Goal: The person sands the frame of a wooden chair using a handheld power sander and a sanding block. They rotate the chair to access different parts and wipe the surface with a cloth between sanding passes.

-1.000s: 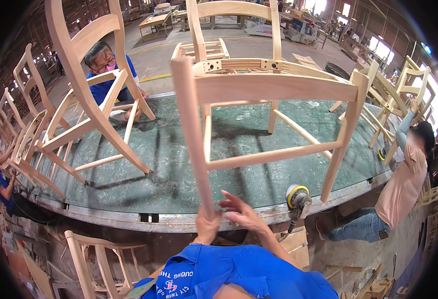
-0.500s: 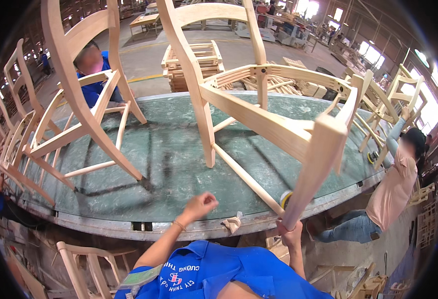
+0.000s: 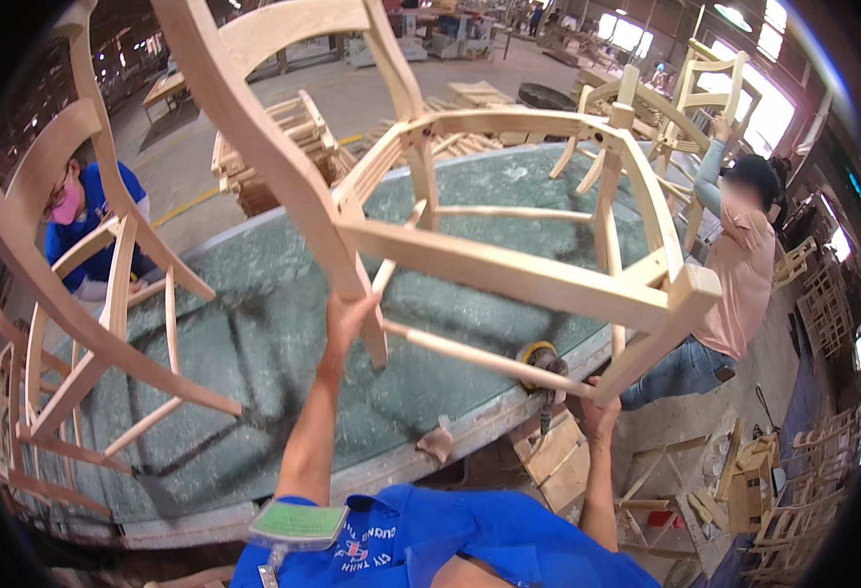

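An unfinished pale wooden chair frame (image 3: 509, 279), with no seat panel, stands tilted on the green-topped table (image 3: 254, 284) in front of me. My left hand (image 3: 350, 318) is wrapped round its near rear leg, just above where a round rail joins. Low on a front leg, at the table's near edge, my right hand (image 3: 600, 410) grips the wood, its fingers partly hidden behind the leg. Between my hands, close to that edge, lies a round power sander (image 3: 540, 361) with a yellow rim. A crumpled tan scrap (image 3: 436, 443) rests on the metal edging.
Another chair frame (image 3: 107, 323) stands at the left, with a person in blue (image 3: 92, 220) behind it. At the right a person in a pink shirt (image 3: 744, 265) handles another chair. Stacked wooden parts (image 3: 273, 152) sit beyond the table, and wooden pieces (image 3: 665, 490) lie below at right.
My left hand has gone from free above the table to holding the rear leg. The chair's front leg has swung lower and rightward, with my right hand still on it.
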`<act>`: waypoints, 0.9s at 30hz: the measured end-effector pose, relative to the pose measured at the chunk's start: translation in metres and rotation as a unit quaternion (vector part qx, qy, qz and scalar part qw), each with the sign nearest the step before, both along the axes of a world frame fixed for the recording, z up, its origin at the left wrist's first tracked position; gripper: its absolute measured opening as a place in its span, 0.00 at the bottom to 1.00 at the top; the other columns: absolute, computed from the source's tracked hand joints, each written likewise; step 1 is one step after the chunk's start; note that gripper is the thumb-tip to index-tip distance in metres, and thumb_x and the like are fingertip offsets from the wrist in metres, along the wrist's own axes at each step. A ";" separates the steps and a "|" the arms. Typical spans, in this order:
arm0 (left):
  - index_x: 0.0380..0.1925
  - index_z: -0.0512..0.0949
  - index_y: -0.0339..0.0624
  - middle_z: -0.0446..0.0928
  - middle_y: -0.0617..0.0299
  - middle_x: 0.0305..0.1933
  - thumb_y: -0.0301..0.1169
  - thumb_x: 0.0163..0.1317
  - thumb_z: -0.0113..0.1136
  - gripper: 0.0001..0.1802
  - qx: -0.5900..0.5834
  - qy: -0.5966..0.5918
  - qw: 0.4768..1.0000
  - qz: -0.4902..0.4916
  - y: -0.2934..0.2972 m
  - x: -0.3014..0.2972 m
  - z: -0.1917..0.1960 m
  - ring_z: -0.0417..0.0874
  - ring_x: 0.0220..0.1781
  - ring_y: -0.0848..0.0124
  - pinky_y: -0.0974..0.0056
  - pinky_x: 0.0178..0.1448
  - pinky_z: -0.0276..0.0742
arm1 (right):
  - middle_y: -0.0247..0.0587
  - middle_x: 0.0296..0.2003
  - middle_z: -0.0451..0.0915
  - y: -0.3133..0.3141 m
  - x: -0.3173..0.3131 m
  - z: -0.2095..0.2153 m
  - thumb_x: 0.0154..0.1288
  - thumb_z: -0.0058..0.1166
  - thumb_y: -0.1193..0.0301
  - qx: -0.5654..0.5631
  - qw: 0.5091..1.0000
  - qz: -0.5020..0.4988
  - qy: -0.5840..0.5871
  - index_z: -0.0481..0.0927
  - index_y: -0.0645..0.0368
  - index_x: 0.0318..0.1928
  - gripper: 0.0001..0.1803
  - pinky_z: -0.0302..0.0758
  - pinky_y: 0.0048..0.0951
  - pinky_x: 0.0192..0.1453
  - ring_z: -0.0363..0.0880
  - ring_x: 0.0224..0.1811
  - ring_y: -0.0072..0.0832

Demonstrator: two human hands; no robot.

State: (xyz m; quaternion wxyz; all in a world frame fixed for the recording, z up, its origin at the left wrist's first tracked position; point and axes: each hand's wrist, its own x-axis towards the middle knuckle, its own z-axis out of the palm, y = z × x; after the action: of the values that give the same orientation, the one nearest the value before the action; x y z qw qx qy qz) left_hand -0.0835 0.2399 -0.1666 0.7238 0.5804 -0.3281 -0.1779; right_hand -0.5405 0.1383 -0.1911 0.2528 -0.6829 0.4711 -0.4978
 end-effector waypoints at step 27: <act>0.48 0.77 0.32 0.82 0.56 0.35 0.41 0.60 0.67 0.24 0.010 -0.004 0.999 0.040 -0.020 0.042 0.116 0.82 0.36 0.71 0.69 0.43 0.77 | 0.40 0.36 0.82 -0.013 0.008 -0.107 0.67 0.56 0.68 0.216 0.960 -0.084 -0.157 0.77 0.66 0.53 0.18 0.75 0.27 0.40 0.78 0.35 0.24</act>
State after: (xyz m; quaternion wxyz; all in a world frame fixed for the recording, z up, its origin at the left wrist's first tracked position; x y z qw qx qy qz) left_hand -0.0418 0.2199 -0.0503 0.7230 0.6012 -0.3058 -0.1496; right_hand -0.5325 0.1254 -0.2978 0.4222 -0.4833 0.5777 -0.5043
